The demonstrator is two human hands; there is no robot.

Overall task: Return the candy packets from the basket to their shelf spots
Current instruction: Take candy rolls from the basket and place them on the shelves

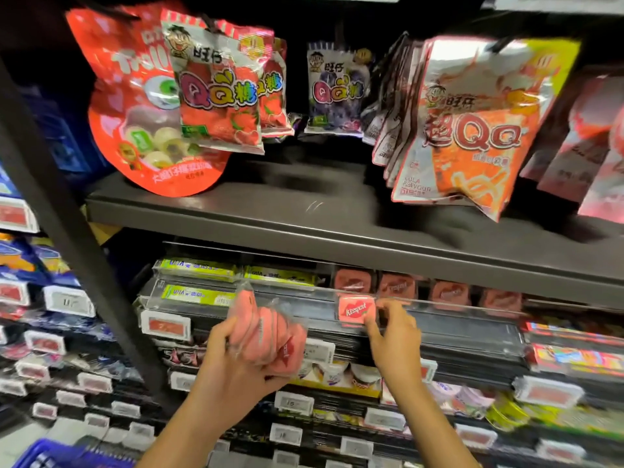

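Nearest me I saw the blue basket (pixel 50 454) low at the left edge; above it my left hand (pixel 233 352) clutched a bunch of pink packets (pixel 270 336), fingers curled round them. Further in, my right hand (pixel 395 332) pinched one pink packet (pixel 357 309), held upright at the clear shelf rail (pixel 439 304); its row of matching packets (pixel 401 286) lay just behind, nearest that hand.

— How's the light?
— Bright overhead, with glare on the foil cola bag (pixel 472 126) at upper right. Deep shadow behind my shelves.
— Sharpness?
— Motion blur at both edges; the frame bows wide-angle.
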